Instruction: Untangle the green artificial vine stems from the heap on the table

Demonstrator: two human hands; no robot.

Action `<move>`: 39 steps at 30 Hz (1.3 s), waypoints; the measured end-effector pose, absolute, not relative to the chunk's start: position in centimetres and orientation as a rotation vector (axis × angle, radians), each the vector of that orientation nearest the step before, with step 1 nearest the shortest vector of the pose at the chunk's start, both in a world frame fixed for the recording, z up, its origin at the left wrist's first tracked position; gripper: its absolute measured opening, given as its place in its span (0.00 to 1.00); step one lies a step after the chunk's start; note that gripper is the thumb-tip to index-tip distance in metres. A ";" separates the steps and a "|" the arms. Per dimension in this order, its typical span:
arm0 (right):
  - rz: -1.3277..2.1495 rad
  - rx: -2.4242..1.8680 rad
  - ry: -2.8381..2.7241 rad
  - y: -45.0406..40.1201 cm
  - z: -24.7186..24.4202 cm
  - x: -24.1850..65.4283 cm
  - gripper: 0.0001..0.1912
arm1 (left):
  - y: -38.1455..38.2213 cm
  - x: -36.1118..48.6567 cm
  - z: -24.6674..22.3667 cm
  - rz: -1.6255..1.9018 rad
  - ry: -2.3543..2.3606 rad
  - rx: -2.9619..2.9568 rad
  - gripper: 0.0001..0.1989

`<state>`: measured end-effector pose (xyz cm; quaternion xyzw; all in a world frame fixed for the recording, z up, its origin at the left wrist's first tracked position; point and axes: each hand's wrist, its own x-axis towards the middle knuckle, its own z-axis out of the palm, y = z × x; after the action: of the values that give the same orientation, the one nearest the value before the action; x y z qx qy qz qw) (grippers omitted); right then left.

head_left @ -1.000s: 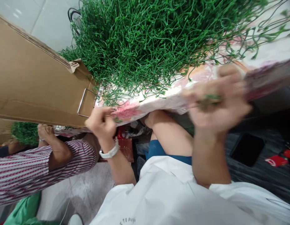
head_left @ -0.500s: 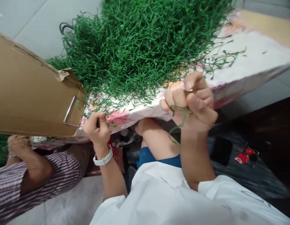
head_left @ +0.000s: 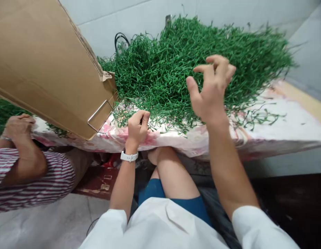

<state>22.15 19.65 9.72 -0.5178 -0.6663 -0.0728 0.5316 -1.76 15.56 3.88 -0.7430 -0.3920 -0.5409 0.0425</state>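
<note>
Right hand [head_left: 211,97] has moved over green sprigs [head_left: 155,76], fingers wide. Left hand [head_left: 136,129] curls, contents unclear. Pinch tangled sprigs lightly.

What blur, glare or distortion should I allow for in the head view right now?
Head view: right hand slightly soft, likely from motion; the green stems smear at the pile's far right; pale sheen on the wall tiles, no harsh glare; wide-angle stretch towards the edges; lower right corner very dark.

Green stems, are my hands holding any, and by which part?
The right hand is open over the green stems, holding none. The left hand is curled; whether it grips any cannot be told.
</note>
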 end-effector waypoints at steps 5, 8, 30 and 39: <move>0.285 -0.842 -1.871 17.7 7.8 16.6 0.21 | 18.5 -1.3 3.8 -1.662 -1.137 -2.263 0.20; 0.700 -0.725 -1.811 18.2 7.0 14.5 0.22 | 18.6 -1.5 3.6 -1.702 -1.145 -2.248 0.19; -0.038 -0.792 -1.880 11.6 6.6 18.2 0.05 | 18.1 -1.4 3.2 -1.394 -1.435 -2.231 0.13; 0.164 -0.622 -1.450 10.9 12.0 21.4 0.11 | 18.8 -1.4 3.7 -1.499 -1.661 -2.135 0.12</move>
<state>21.41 10.95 12.05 -0.2795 -0.6515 0.0736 0.7015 -1.44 18.78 3.70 -0.6901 -0.5371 -0.4845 0.0245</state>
